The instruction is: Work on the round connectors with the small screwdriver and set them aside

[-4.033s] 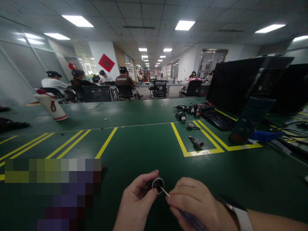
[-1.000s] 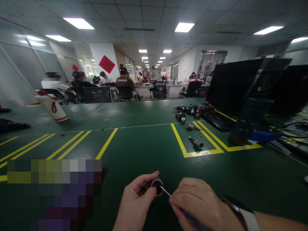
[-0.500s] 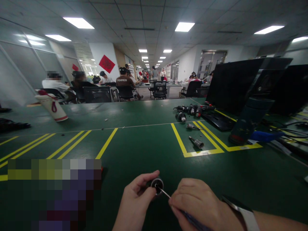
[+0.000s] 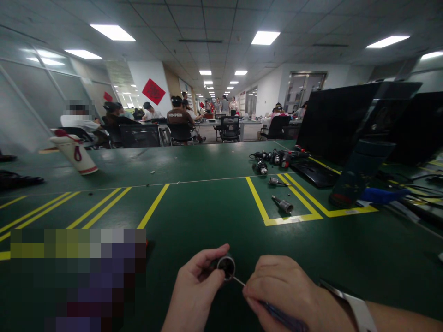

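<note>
My left hand point(image 4: 199, 288) is closed around a small hollow metal cylinder point(image 4: 233, 259), thumb and forefinger at its sides, with the round open end facing me. In my right hand point(image 4: 282, 288) is a thin screwdriver point(image 4: 238, 280), its slim metal shaft reaching to the lower right of the cylinder's opening. A dark handle runs back under my palm. I cannot make out the tip against the dark inside. Both hands are just above the green table point(image 4: 200, 216). Beyond them, a metal socket-like part with a narrow stem point(image 4: 284, 205) lies within yellow tape.
A similar smaller part point(image 4: 275, 181) lies farther back, near a cluster of black and metal parts point(image 4: 273, 159). To the right stand a dark tumbler point(image 4: 362, 175) and a black monitor point(image 4: 335, 124). A white cup point(image 4: 78, 154) stands far left. A blurred-out patch covers the lower left.
The screwdriver's shaft has shifted slightly down and right, from the middle of the cylinder's opening toward its lower right rim. Both hands stay nearly in place.
</note>
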`<state>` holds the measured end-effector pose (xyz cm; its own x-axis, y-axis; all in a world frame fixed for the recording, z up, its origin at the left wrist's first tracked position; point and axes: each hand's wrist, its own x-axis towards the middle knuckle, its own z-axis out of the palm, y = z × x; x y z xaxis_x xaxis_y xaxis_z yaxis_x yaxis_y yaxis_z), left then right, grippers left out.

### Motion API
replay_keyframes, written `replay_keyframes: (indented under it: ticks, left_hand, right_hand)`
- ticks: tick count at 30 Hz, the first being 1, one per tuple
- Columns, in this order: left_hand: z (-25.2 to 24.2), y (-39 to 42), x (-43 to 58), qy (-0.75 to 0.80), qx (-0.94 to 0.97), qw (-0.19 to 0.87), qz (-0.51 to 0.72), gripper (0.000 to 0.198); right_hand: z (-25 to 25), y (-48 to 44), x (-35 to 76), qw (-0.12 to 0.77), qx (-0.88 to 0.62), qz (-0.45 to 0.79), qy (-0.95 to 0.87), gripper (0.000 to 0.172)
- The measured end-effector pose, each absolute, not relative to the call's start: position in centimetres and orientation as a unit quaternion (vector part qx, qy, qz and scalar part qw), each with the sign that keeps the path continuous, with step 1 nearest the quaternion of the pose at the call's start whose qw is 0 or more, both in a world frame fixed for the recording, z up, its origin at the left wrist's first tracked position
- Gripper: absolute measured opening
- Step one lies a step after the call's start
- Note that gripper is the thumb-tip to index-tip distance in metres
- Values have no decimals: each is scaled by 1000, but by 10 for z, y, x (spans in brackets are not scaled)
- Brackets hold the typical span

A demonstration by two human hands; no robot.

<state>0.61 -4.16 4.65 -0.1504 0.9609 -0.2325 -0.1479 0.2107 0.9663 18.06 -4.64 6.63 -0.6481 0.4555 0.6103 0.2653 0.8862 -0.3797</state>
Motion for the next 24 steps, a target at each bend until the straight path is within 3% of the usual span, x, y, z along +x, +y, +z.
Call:
replay_keyframes:
  ticks: [7,24]
  left_hand:
    - [45,-39,6,570,378,527,504,16]
    - [42,-40,5,560,377,541,501,16]
  right_hand:
    - [64,-46,179,355,-203,111,-906,17]
    - [66,-48,177,358,-207,94,-906,17]
